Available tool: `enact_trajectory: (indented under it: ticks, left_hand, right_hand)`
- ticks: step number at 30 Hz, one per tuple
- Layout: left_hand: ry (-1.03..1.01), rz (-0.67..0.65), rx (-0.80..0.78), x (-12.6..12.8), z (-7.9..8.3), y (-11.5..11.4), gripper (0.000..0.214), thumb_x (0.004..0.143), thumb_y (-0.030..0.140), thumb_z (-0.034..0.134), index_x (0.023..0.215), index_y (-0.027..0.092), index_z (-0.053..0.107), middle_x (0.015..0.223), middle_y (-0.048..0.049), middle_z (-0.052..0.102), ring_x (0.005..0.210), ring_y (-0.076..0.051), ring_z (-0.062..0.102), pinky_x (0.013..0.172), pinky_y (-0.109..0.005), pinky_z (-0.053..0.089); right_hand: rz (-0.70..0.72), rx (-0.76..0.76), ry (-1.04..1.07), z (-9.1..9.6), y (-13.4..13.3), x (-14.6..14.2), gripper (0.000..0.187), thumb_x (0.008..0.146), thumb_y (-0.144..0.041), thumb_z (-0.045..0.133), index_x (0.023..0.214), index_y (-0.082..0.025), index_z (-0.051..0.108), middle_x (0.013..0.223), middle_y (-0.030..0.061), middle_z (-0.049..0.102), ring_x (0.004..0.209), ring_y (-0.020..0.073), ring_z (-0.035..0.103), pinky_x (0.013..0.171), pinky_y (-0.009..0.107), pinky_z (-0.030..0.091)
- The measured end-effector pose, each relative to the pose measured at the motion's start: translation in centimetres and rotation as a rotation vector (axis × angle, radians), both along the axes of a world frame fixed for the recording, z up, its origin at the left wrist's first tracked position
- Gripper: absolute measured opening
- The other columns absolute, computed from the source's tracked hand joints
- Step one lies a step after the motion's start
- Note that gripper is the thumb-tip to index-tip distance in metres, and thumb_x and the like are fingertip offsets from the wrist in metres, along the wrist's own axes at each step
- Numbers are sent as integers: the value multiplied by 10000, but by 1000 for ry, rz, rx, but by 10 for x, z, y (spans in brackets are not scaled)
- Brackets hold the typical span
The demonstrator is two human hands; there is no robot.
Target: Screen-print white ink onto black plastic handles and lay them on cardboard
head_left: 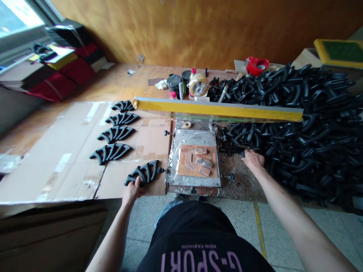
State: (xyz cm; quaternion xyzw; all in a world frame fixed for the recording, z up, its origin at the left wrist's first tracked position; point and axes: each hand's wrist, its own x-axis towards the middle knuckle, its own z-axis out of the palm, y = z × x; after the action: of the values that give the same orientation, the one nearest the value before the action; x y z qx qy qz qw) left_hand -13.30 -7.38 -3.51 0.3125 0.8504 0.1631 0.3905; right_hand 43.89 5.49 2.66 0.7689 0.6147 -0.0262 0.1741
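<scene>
My left hand (132,190) is closed at the near end of a short row of black curved plastic parts (146,172) lying on the cardboard, its thumb and fingers round the nearest one. On the other side, my right hand (254,160) has its fingers closed on a black plastic part (236,150) at the left edge of a big heap of such parts (297,143). Between the hands sits a flat metal-framed fixture (195,138) with knobs; small worn blocks (204,163) lie on its brown pad.
Several more rows of black parts (112,153) lie on the flattened cardboard (70,143). A long yellow-edged squeegee-like bar (218,108) spans behind the fixture. Bottles, tubs (174,81) and a red tape dispenser (256,66) stand farther back. Stacked folders (65,71) are at left.
</scene>
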Motion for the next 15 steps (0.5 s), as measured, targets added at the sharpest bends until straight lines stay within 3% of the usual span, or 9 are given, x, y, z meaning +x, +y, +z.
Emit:
enact_trajectory:
  ticks: [3,5,7,10,13,15]
  left_hand:
    - [82,-138,-291,-9,15,25,500,814,610,447,592,177,564,438,-116,587,444,-281,609,456,-351,471]
    - [96,-215,-252,-9,35,46,505,808,609,462,603,162,579,447,-106,594,418,-245,582,434,-320,451]
    - [50,-230,-25,5,64,71,483,804,608,489,692,153,604,492,-72,615,418,-201,571,431,-283,443]
    - [-128,-198,438,53,121,114,511,811,643,507,896,155,631,598,-34,647,474,-139,583,468,-223,452]
    - [-412,-176,850,113,180,148,571,857,660,449,1144,180,565,650,-5,646,476,-98,554,497,-202,451]
    - [-552,-196,957,144,209,160,593,895,670,344,1096,161,572,638,-11,629,461,-92,535,493,-205,442]
  right_hand:
    - [49,202,60,22,-3,-21,268,886,-309,540,1062,-136,643,1018,170,658,844,272,666,688,362,481]
    - [133,335,273,35,-5,-46,224,868,-273,538,1019,-161,660,1004,140,675,856,258,660,738,363,493]
    - [259,411,602,39,-8,-77,190,848,-234,549,987,-195,672,966,82,693,875,230,654,788,350,502]
    - [481,435,963,24,-13,-125,223,864,-204,545,1033,-213,691,989,47,686,915,190,643,836,329,507]
    - [652,393,889,1,-18,-157,291,900,-159,507,1098,-232,708,999,47,655,904,156,623,824,284,501]
    - [689,382,722,-7,-22,-167,320,906,-145,503,1128,-249,708,984,54,640,907,164,605,819,280,493]
